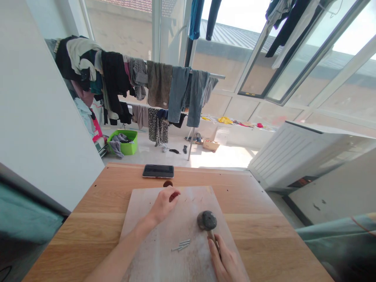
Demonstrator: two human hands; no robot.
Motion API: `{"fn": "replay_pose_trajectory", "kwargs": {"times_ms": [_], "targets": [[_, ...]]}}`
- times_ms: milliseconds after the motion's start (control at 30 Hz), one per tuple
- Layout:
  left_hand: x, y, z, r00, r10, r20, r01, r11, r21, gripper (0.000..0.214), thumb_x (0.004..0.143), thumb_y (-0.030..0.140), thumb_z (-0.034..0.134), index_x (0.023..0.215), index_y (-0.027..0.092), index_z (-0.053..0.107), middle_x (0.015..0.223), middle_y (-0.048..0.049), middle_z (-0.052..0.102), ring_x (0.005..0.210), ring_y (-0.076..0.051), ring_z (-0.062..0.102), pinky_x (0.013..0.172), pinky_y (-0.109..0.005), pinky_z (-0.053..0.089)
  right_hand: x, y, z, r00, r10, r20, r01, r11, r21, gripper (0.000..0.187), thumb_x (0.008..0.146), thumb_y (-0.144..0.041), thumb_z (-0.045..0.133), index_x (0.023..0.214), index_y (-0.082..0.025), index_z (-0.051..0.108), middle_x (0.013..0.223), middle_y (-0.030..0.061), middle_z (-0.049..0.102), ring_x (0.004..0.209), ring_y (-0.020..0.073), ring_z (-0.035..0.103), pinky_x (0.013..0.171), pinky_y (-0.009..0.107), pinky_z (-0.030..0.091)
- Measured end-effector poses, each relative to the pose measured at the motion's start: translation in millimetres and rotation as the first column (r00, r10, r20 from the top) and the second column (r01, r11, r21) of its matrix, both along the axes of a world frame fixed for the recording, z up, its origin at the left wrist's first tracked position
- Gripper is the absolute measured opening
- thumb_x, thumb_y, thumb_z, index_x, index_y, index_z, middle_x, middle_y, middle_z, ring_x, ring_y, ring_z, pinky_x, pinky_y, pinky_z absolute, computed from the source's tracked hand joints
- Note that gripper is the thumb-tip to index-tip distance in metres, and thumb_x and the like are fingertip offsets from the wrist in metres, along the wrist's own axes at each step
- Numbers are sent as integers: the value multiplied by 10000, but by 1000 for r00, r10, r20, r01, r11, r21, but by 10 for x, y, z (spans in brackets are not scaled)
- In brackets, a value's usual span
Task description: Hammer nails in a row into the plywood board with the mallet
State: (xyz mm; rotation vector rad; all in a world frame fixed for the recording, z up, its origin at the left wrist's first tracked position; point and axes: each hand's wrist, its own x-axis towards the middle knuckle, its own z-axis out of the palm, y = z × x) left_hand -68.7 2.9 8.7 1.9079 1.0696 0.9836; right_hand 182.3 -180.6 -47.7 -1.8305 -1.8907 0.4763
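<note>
My right hand (225,260) is wrapped round the handle of a mallet with a black head (207,221), held over the right part of a pale wooden board (164,227). My left hand (165,203) is at the board's far part, thumb and fingers curled together in a pinch; whatever is between the fingertips is too small to make out. Just right of it, a few thin nails (193,199) stand up from the board in a row. A small pile of loose silver nails (181,245) lies on the board between my two forearms.
The board rests on a wooden table (258,231). A phone (158,171) lies near its far edge, with a round brown object (167,183) just behind the board. Beyond are a laden clothes rack (190,147), a green basket (129,148) and a white ribbed panel (282,156).
</note>
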Motion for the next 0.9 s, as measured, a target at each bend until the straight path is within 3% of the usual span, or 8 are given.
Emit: {"fn": "replay_pose_trajectory", "kwargs": {"times_ms": [133, 267, 433, 600, 733, 900], "targets": [[-47, -44, -54, 992, -98, -78, 103, 993, 61, 147, 867, 106, 545, 920, 187, 655, 915, -36, 676, 820, -163, 638, 781, -271, 520, -29, -16, -3, 999, -34, -12, 34, 999, -22, 469, 1007, -445, 360, 1288, -237, 674, 1260, 142, 731, 973, 281, 753, 818, 315, 571], [-60, -64, -33, 986, -114, -122, 126, 987, 101, 184, 853, 55, 523, 920, 188, 632, 930, -34, 650, 831, -158, 628, 780, -259, 510, 43, -51, -80, 997, 47, 63, -46, 999, -11, 436, 954, -442, 462, 1240, -244, 726, 1334, 132, 696, 1083, 326, 719, 909, 370, 562], [-108, -18, 37, 973, -87, -215, 122, 981, 152, 277, 834, 22, 516, 1030, 186, 623, 928, -29, 649, 817, -160, 616, 793, -268, 504, 4, -96, -296, 992, -103, 73, 95, 989, 112, 456, 995, -420, 380, 1164, -256, 770, 1313, 123, 710, 1093, 329, 707, 953, 397, 538], [-163, 16, 78, 939, -141, -314, 203, 964, 172, 295, 836, 4, 506, 1009, 192, 655, 1000, -49, 701, 946, -192, 648, 892, -304, 495, 5, -76, -441, 991, -81, 108, 65, 988, 139, 518, 1001, -479, 332, 1145, -259, 779, 1277, 148, 725, 971, 328, 746, 857, 379, 575], [-167, 11, 95, 927, -157, -339, 217, 966, 144, 326, 811, -7, 512, 1021, 191, 662, 1005, -51, 704, 953, -194, 653, 906, -305, 498, -3, -114, -364, 992, -91, 88, 78, 986, 144, 458, 1008, -412, 360, 1158, -267, 768, 1309, 142, 708, 1042, 331, 721, 914, 398, 549], [-113, -9, 89, 955, -154, -254, 186, 977, 107, 299, 821, 25, 514, 1021, 192, 660, 973, -50, 711, 917, -190, 661, 884, -303, 511, -134, -95, -69, 992, -127, -1, 126, 984, 128, 479, 1005, -468, 355, 1090, -253, 775, 1233, 162, 740, 1022, 338, 726, 915, 405, 543]]}}
